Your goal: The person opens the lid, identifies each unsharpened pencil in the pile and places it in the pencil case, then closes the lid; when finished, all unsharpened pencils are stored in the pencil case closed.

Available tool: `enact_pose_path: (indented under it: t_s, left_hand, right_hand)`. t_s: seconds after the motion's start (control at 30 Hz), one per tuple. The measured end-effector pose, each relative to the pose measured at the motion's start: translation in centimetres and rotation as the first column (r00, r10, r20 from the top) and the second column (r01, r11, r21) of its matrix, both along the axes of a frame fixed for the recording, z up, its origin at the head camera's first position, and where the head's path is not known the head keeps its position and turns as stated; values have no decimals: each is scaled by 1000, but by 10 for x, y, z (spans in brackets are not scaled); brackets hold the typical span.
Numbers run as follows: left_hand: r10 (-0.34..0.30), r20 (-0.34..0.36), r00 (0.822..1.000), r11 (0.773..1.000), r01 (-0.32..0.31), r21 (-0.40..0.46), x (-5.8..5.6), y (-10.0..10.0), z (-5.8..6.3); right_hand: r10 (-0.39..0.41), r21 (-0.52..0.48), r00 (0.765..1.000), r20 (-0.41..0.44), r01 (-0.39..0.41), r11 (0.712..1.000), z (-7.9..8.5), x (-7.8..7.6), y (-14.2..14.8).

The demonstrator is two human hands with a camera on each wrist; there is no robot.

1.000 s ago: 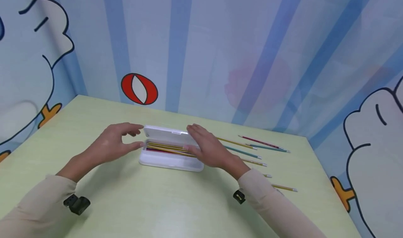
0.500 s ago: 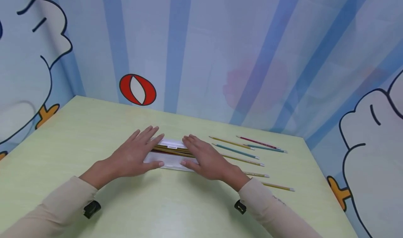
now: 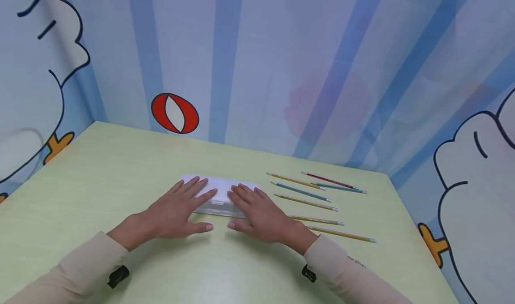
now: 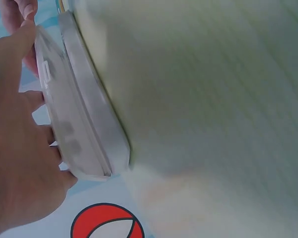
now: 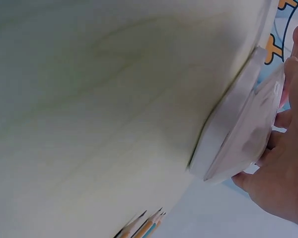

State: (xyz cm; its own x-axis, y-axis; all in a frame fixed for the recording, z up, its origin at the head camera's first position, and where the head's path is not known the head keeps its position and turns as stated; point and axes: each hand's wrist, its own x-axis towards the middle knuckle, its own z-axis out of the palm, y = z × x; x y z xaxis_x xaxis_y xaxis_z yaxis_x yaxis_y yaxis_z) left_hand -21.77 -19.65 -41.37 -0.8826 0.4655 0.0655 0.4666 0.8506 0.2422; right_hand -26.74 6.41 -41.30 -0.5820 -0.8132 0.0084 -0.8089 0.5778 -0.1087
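A white plastic pencil case (image 3: 223,185) lies on the table with its lid folded down over the base. In the left wrist view, a wedge-shaped gap shows between the lid (image 4: 64,109) and the base (image 4: 97,104). My left hand (image 3: 173,212) rests its straight fingers on the lid's left part, thumb stretched out in front of the case. On the right part lie the extended fingers of my right hand (image 3: 265,212), its thumb pointing towards the left one. The pencils inside the case are hidden beneath the lid.
Right of the case, several loose pencils are spread on the pale table (image 3: 153,161): a red one (image 3: 330,180), teal ones such as this pencil (image 3: 301,191), and yellow ones such as this pencil (image 3: 342,234). A printed curtain (image 3: 265,71) stands behind the table.
The lid has swung down from upright towards me, covering the pencils inside. My left hand has come from the case's left side onto the lid; the right hand has followed it down.
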Motion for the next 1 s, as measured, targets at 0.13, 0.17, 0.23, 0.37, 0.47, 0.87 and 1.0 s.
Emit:
enact_pose_path:
  t_s: [0.13, 0.17, 0.23, 0.37, 0.47, 0.87, 1.0]
  left_hand:
    - [-11, 16, 1000, 1000, 11, -16, 1, 1, -2]
    - [-13, 19, 1000, 1000, 13, -17, 1, 1, -3]
    - [-16, 25, 1000, 1000, 16, -14, 2, 1, -3]
    - [-23, 37, 999, 1000, 23, -2, 3, 1, -5]
    - [-25, 40, 999, 1000, 25, 3, 4, 2, -6]
    - [-28, 57, 998, 1000, 27, 7, 4, 2, -7]
    - [-31, 74, 997, 1000, 31, 6, 3, 2, -6]
  right_hand:
    - [8, 34, 999, -33, -6, 999, -5, 2, -1]
    - [7, 38, 999, -38, -6, 999, -6, 3, -2]
    - [7, 47, 999, -47, -5, 999, -7, 4, -2]
    - [2, 64, 999, -47, 1, 998, -9, 6, -3]
    - [4, 76, 999, -52, 0, 997, -10, 7, -2]
    - [3, 94, 997, -76, 4, 996, -15, 9, -3]
    - [8, 112, 996, -85, 2, 994, -16, 10, -3]
